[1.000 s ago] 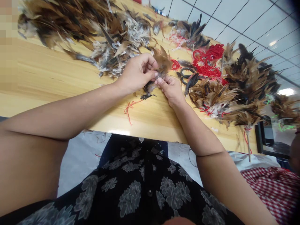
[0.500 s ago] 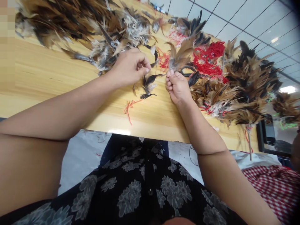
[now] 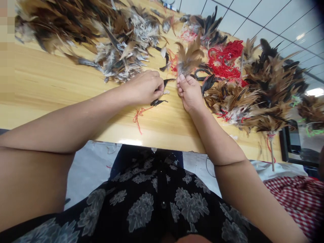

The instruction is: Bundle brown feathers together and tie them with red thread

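Note:
A small fan of brown feathers (image 3: 189,55) stands up from my right hand (image 3: 188,89), whose fingers are closed round its base. My left hand (image 3: 152,88) is lowered over loose dark feathers (image 3: 159,102) on the wooden table (image 3: 50,94). Its fingertips are pressed together, and whatever lies between them is hidden. A thin tangle of red string (image 3: 138,118) lies below that hand, near the table's front edge.
Heaps of brown feathers (image 3: 63,20) cover the back left. At the right are red yarn (image 3: 226,60), black scissor handles (image 3: 202,73) and more feather bundles (image 3: 233,101). A feathered stick (image 3: 272,152) overhangs the front edge near a checked red cloth (image 3: 296,199).
My left hand has moved down and slightly right onto the loose dark feathers, and its fingers have closed. My right hand still holds the brown feathers, which have shifted slightly left.

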A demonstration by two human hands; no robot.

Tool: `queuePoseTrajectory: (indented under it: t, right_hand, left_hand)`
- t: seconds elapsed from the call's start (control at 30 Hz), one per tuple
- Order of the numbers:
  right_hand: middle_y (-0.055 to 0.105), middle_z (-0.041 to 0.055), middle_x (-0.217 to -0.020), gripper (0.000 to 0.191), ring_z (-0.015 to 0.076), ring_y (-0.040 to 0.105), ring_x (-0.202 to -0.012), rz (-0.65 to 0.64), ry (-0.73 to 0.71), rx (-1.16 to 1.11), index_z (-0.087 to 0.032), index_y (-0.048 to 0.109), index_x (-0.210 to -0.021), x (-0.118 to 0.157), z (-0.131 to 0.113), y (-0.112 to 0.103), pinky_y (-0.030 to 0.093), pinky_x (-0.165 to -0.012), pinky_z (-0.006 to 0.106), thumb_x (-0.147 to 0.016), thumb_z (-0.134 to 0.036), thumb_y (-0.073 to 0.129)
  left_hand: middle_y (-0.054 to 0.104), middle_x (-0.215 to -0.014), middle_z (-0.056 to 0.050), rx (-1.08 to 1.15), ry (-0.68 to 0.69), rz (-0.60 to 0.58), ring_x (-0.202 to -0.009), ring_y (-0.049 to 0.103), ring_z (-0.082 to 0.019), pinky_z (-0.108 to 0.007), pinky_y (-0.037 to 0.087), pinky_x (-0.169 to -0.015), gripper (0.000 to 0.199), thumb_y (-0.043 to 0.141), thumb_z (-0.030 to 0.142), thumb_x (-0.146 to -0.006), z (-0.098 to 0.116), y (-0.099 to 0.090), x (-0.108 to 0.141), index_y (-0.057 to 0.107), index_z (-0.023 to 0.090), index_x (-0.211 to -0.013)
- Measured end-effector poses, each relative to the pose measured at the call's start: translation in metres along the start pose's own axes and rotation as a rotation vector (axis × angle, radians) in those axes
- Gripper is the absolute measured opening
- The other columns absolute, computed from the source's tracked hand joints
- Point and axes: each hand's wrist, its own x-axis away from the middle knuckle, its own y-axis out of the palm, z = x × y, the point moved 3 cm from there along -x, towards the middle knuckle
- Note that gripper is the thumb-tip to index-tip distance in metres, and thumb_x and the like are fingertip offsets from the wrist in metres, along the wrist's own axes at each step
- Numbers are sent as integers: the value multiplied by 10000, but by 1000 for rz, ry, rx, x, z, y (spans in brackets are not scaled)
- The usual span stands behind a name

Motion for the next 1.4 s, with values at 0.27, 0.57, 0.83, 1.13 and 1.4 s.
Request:
queuePoseTrajectory:
  t: [0.27,0.57,0.83,1.13,1.4]
  right_hand:
    - [520,-41,-821,611,121,537,-777,-32,-68,81,-264,590,-879,0,7,-1,425,-674,233,-1097,-647,1012]
    - [584,-25,-771,528,137,570,-808,-45,-154,195,-232,628,-751,7,2,4,473,-760,256,-1197,-324,895]
    - [585,-49,-700,459,107,511,-704,-129,-17,138,-221,720,-799,8,-5,5,442,-678,233,-1184,-350,936]
    - [602,-61,-692,523,79,490,-657,-191,16,134,-215,693,-804,6,-8,4,410,-618,211,-1108,-469,1034]
    - [612,-69,-700,593,82,467,-676,-240,-28,97,-221,730,-833,5,-6,5,399,-624,221,-980,-636,1127]
  left_hand:
    - [627,-891,-75,192,-41,69,-1194,589,-411,-445,417,-1386,321,1028,210,-976,17,-12,2,738,326,-904]
    - [774,-1093,-121,318,-10,153,-1553,555,-487,-536,295,-1549,208,1008,220,-993,18,-11,1,836,334,-961]
    - [763,-1159,-171,211,100,179,-1630,583,-503,-556,485,-1454,254,914,372,-1099,23,-10,4,788,377,-878]
    - [734,-1058,-148,-727,640,498,-1036,678,-395,-554,539,-974,287,410,307,-1209,-7,8,-17,621,337,-1017]
    - [783,-1125,-157,-708,470,468,-1186,808,-437,-597,615,-1088,160,574,231,-1131,8,13,-7,685,321,-1060]
